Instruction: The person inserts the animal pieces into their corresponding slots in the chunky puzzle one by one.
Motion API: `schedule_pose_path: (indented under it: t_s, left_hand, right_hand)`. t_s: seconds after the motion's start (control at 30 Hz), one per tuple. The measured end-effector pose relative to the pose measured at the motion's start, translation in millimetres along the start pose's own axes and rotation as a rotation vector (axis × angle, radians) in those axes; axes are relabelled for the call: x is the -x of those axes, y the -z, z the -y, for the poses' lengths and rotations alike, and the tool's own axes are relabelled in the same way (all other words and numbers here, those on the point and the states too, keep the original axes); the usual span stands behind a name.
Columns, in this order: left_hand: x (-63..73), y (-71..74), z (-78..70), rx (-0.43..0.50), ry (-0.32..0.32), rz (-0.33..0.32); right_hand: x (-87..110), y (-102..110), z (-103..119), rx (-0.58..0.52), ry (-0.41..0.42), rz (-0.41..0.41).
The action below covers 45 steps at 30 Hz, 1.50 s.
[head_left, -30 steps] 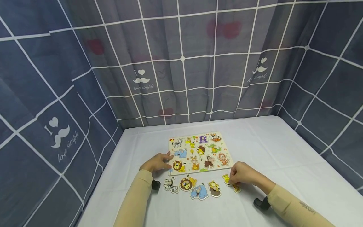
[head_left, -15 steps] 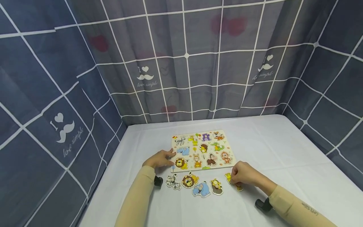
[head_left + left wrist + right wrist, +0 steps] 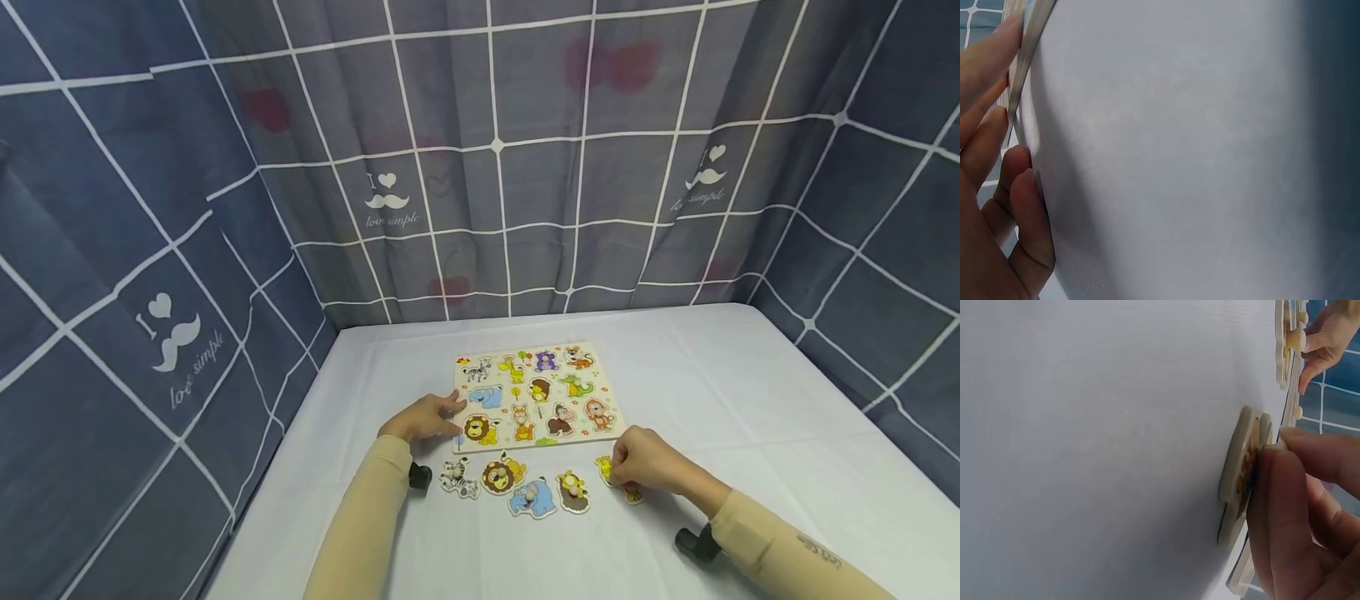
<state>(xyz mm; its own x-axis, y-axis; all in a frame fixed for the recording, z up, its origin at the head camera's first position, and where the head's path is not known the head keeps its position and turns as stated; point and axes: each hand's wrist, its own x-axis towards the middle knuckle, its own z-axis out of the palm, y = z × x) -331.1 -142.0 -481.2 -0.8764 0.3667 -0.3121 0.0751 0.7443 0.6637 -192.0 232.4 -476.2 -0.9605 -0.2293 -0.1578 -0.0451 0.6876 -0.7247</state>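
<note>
My right hand [image 3: 649, 458] pinches the small knob on a yellow giraffe puzzle piece [image 3: 603, 468] between thumb and fingertips. In the right wrist view this piece [image 3: 1238, 465] is seen edge-on, close over the white cloth, its middle covered by my fingers in the head view. A wooden animal puzzle board [image 3: 504, 440] lies beyond the pieces. My left hand [image 3: 423, 418] rests at its left edge with thumb and index finger spread. The left wrist view shows relaxed fingers [image 3: 985, 144] along the board's thin edge.
Loose knobbed pieces lie in a row before the board: a zebra [image 3: 459, 477], a lion [image 3: 504, 473], a blue elephant [image 3: 532, 498] and a hedgehog [image 3: 573, 492]. A white cloth [image 3: 712, 400] covers the table. Dark checked curtains [image 3: 536, 192] enclose it at the back and sides.
The head view has shifted slightly, so everything sits a little further right in it. My right hand now covers more of the giraffe piece. The left hand stays at the board's edge.
</note>
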Motion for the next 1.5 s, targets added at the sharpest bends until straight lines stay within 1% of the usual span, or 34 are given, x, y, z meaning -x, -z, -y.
schedule_pose_path:
  t_s: [0.17, 0.47, 0.67, 0.97, 1.17, 1.33, 1.5]
  left_hand:
    - [0.9, -2.9, 2.8, 0.007, 0.009, 0.01]
    - [1.8, -3.2, 2.9, -0.012, 0.009, -0.007]
    - [1.6, -3.2, 3.7, -0.007, 0.003, -0.004]
    - [0.5, -3.9, 4.8, 0.003, 0.009, -0.014]
    - [1.1, -3.0, 3.2, -0.009, 0.015, -0.021]
    - [0.8, -2.0, 3.5, -0.024, 0.0, -0.017]
    - [0.0, -1.6, 4.2, -0.007, -0.009, -0.013]
  right_hand:
    - [1.4, -2.4, 2.0, 0.033, 0.007, 0.008]
    - [3.5, -1.0, 5.5, 0.061, 0.019, -0.014]
    - [4.3, -0.8, 5.5, 0.048, 0.01, -0.002]
    - [2.2, 1.5, 4.7, 0.092, 0.076, -0.027]
    - [0.4, 3.5, 3.4, 0.092, 0.099, -0.045]
    - [-0.8, 3.9, 1.5, 0.085, 0.119, -0.038]
    - [-2.8, 4.2, 0.3, 0.069, 0.131, -0.033]
